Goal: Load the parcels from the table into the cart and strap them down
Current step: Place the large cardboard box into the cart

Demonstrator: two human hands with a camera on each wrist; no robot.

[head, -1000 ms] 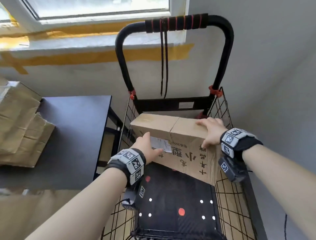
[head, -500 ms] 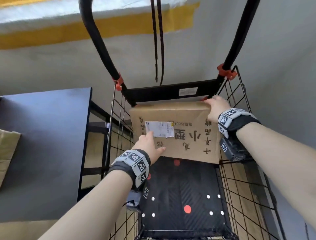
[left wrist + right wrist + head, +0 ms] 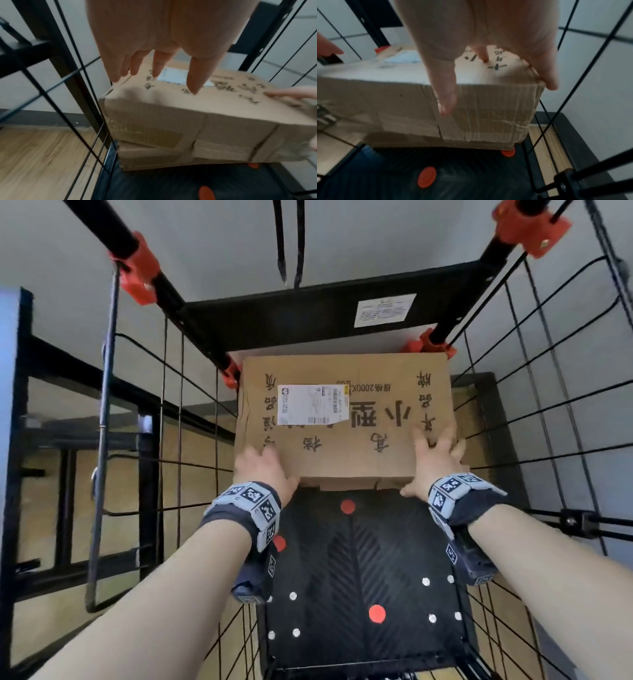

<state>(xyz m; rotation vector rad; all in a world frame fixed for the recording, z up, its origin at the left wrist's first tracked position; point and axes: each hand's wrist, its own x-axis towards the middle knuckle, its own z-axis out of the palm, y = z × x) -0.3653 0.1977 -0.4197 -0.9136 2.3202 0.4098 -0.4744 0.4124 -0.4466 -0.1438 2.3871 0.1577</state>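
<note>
A brown cardboard parcel [image 3: 342, 440] [image 3: 385, 97] with a white label and black printed characters lies flat at the far end of the wire cart [image 3: 171, 412]. In the left wrist view the parcel [image 3: 171, 119] rests on a second, lower cardboard parcel [image 3: 154, 158]. My left hand [image 3: 263, 470] [image 3: 154, 67] is at its near left corner, fingers straight over the top face. At the near right corner my right hand [image 3: 435, 460] [image 3: 488, 33] lies with fingers spread on the top and the thumb down the front face.
The cart's black deck [image 3: 359, 559] with red and white dots stretches bare in front of the parcels. Wire mesh walls stand on both sides. Two black cords [image 3: 291, 241] hang from above the cart's back bar. A black table frame [image 3: 20, 371] stands left.
The parcel has gone from tilted on its edge to lying flat in the cart. My right hand moved from its far edge to the near right corner. The view dropped closer.
</note>
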